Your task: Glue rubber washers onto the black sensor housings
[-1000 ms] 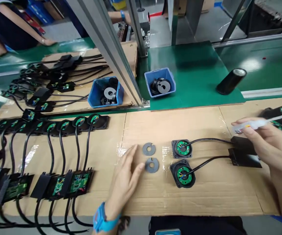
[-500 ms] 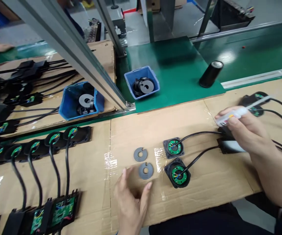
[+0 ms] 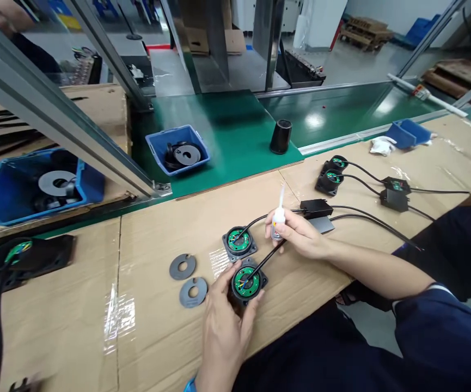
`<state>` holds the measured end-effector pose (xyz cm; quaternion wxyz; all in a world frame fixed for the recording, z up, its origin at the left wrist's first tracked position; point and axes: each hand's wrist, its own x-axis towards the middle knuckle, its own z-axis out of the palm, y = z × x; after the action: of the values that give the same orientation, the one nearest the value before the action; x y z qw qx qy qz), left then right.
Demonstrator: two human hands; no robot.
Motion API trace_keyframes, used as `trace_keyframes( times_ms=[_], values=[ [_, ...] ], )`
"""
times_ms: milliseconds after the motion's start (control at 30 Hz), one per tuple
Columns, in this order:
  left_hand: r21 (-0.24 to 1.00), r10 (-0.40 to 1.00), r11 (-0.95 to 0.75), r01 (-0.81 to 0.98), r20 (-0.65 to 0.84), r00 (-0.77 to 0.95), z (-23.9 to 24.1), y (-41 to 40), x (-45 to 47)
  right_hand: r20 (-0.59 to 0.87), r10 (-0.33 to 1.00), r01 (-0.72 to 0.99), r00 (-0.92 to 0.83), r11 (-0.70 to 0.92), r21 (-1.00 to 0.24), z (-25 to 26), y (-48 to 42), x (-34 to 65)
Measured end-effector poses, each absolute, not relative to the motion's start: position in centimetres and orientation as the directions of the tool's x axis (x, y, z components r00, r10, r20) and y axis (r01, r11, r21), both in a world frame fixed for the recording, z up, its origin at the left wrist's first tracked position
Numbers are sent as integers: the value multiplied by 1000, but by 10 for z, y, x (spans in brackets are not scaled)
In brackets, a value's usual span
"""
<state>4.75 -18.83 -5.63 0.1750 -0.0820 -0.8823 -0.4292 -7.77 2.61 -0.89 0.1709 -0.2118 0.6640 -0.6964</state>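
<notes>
My left hand (image 3: 229, 318) has its thumb and fingers around the nearer black housing (image 3: 246, 282), which lies on the cardboard with a round green circuit board and coloured wires in it. Just behind stands a second such housing (image 3: 239, 241). A black cable runs right from each one. In my right hand (image 3: 298, 231) is a small white dropper bottle (image 3: 278, 220), its thin nozzle pointing up, held above the cables. Two flat grey notched rings, one farther (image 3: 182, 267) and one nearer (image 3: 193, 292), lie left of the housings.
Blue bins (image 3: 178, 149) with rings stand at the back left, near a slanted metal post (image 3: 75, 120). A black cup-shaped thing (image 3: 281, 137) stands on the green mat (image 3: 227, 158). More wired housings (image 3: 328, 177) sit to the right, before another person's dark clothing (image 3: 451, 256).
My left hand has moved from beside the rings onto the nearer housing. My right hand has brought the bottle left, turning its nozzle upward. The view has shifted right.
</notes>
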Motion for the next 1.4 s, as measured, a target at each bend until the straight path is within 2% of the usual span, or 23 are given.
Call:
trace_keyframes(
  times_ms=[133, 367, 467, 633, 767, 933, 1133, 1400],
  values=[
    [630, 70, 636, 445, 527, -847, -56, -188, 50, 42, -512, -3, -858, -77, -997, -12, 34, -76],
    [413, 167, 790, 453, 566, -807, -47, -188, 44, 55, -491, 9, -869, -128, -992, -12, 36, -77],
    [452, 156, 768, 453, 554, -818, -47, -188, 45, 92, -445, -13, -891, -178, -984, -9, 34, -78],
    [694, 6, 585, 419, 513, -859, -41, -184, 54, 108, -378, 18, -919, -315, -949, 8, 34, -76],
    [715, -56, 572, 402, 523, -850, -29, -180, 60, 81, -294, 63, -953, -450, -891, 23, 29, -76],
    [737, -78, 561, 376, 499, -863, -26, -176, 68, 13, -197, 83, -980, -469, -879, 30, 21, -80],
    [666, -50, 640, 383, 533, -845, -25, -176, 72, -5, -228, 112, -974, -456, -883, 36, 13, -80],
    [491, 30, 763, 421, 624, -781, -6, -171, 69, 251, -201, -176, -947, -330, -928, 29, 8, -69]
  ],
)
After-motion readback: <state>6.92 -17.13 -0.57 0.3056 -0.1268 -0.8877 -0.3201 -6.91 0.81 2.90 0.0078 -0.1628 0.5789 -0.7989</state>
